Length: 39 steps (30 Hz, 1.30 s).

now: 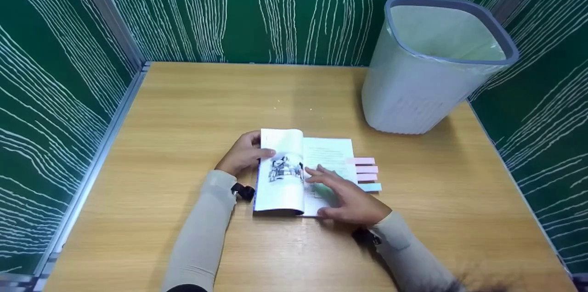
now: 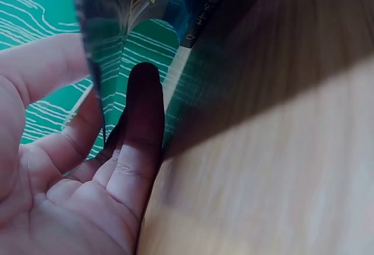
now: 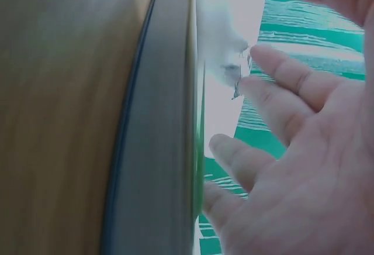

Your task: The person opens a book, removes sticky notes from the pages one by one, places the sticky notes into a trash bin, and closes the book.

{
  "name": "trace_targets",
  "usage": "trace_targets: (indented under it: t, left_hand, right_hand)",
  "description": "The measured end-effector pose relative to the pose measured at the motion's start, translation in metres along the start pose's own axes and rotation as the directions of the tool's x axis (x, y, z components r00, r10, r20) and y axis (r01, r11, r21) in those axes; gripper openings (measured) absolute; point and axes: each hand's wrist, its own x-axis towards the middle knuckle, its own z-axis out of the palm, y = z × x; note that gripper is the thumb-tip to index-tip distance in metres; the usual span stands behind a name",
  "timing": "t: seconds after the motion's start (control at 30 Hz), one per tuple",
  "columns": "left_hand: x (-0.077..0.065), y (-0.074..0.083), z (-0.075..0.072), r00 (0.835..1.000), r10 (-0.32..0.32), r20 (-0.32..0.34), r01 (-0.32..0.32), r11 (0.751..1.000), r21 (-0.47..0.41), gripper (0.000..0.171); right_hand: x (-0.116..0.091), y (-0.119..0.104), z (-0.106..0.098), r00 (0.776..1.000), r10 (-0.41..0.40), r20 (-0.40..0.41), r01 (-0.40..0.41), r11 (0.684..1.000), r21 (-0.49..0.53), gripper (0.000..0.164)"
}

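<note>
An open book (image 1: pixel 327 149) lies on the table, its left pages curving up from the spine and showing a drawing of figures. My left hand (image 1: pixel 243 152) grips the left edge, thumb on the page and the other fingers behind it; in the left wrist view the dark cover (image 2: pixel 108 9) passes between thumb and fingers. Over the right page is my right hand (image 1: pixel 351 200), fingers spread and nearly straight, fingertips near the spine. The right wrist view shows the thick page block (image 3: pixel 158 120) beside that hand. Pink tabs (image 1: pixel 366 169) and a blue tab (image 1: pixel 370 187) stick out from the right edge.
A pale bin (image 1: pixel 409 94) with a grey rim and a liner stands at the table's back right. Green panels (image 1: pixel 239 16) with white wavy lines enclose the wooden table (image 1: pixel 206 99). Tiny pale specks (image 1: pixel 278 100) lie behind the book.
</note>
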Motion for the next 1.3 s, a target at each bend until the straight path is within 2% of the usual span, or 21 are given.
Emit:
trace_targets:
  t: [0.2,0.43,0.63,0.8,1.0,1.3]
  left_hand:
    - [0.001,0.0,0.0,0.999,-0.005,-0.046,0.006,1.0,0.018,0.057]
    - [-0.001,0.002,0.0,0.999,-0.01,-0.042,0.009,1.0,-0.013,0.057]
    - [-0.001,0.001,0.0,0.999,-0.015,-0.036,0.014,1.0,-0.026,0.057]
    - [-0.002,0.004,0.0,1.0,-0.014,-0.024,0.014,1.0,-0.025,0.071]
    - [-0.001,0.004,-0.001,1.0,-0.016,-0.016,0.016,1.0,0.014,0.088]
    - [-0.001,0.005,-0.002,1.0,-0.007,-0.004,0.007,1.0,0.004,0.086]
  right_hand:
    - [-0.001,0.008,-0.003,0.994,0.095,-0.048,-0.096,0.995,-0.018,0.066]
    - [-0.001,0.015,-0.007,0.987,0.144,-0.067,-0.147,0.988,-0.046,0.068]
    - [-0.002,0.021,-0.011,0.978,0.177,-0.112,-0.18,0.983,-0.02,0.066]
    - [-0.003,0.024,-0.015,0.978,0.165,-0.13,-0.168,0.986,-0.012,0.057]
    - [-0.004,0.025,-0.018,0.972,0.181,-0.148,-0.175,0.983,0.053,0.046]
    - [-0.003,0.025,-0.022,0.936,0.273,-0.224,-0.262,0.962,0.076,0.028]
